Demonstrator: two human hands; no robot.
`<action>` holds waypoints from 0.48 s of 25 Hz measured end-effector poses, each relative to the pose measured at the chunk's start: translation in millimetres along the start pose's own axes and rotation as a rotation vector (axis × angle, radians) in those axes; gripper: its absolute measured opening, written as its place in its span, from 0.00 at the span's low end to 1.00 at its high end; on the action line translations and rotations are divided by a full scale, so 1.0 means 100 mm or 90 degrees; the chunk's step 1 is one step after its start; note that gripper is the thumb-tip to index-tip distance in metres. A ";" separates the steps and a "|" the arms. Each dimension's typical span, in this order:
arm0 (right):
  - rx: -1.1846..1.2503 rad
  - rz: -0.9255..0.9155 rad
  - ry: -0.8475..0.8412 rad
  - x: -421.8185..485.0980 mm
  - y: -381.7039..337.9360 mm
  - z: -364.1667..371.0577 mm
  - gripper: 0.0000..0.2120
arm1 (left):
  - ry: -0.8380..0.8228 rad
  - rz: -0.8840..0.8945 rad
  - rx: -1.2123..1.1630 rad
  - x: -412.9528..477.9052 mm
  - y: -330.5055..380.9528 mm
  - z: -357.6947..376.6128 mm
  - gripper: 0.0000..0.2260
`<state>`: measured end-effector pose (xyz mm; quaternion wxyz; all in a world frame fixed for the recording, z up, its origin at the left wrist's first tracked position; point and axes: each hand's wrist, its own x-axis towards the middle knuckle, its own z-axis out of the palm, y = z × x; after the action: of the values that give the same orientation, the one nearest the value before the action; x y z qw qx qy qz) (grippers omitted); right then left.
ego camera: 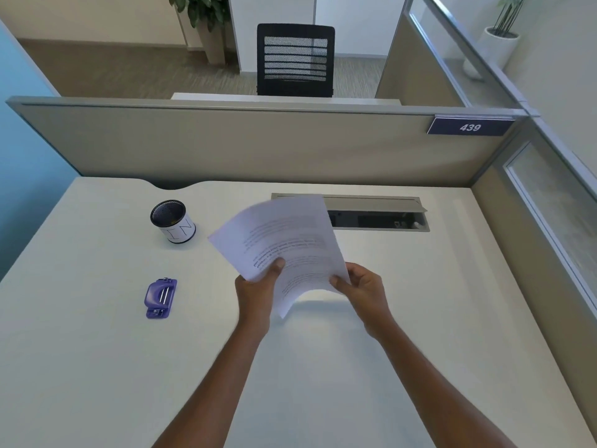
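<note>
Purple hole punch (160,298), white papers (281,244)

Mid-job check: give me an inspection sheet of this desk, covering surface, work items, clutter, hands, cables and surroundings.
Surface: white desk, flat, with no spill or mark showing.
Job's things: printed sheets, slightly fanned and bowed, held up above the desk.
Clutter: purple hole punch on the left; mesh cup with a white wrap behind it; both are apart from the sheets.
Hands: left hand grips the sheets' lower left edge, thumb on top; right hand pinches the lower right edge.
Cables: nothing seen; the desk's cable hatch stands open, its inside dark.
Surroundings: beige partition with a sign reading 439; black mesh chair and a potted plant beyond it.
</note>
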<state>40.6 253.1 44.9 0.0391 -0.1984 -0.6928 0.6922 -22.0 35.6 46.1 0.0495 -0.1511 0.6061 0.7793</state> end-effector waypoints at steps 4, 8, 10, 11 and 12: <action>0.164 0.072 0.003 0.01 0.01 -0.05 0.14 | -0.015 -0.045 -0.174 0.05 0.08 0.00 0.18; 0.254 0.106 -0.005 -0.02 -0.05 0.23 0.15 | -0.028 -0.106 -0.281 -0.05 0.01 0.14 0.24; 0.262 0.101 0.007 -0.04 -0.08 0.34 0.17 | -0.029 -0.121 -0.307 -0.12 -0.05 0.19 0.24; 0.262 0.099 0.015 -0.04 -0.10 0.37 0.18 | -0.032 -0.122 -0.315 -0.13 -0.08 0.20 0.24; 0.257 0.099 0.021 -0.03 -0.11 0.37 0.18 | -0.036 -0.120 -0.320 -0.14 -0.09 0.19 0.25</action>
<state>28.9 217.3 55.0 0.0362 -0.2508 -0.5220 0.8144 -9.9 57.7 45.7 0.0996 -0.1928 0.3753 0.9011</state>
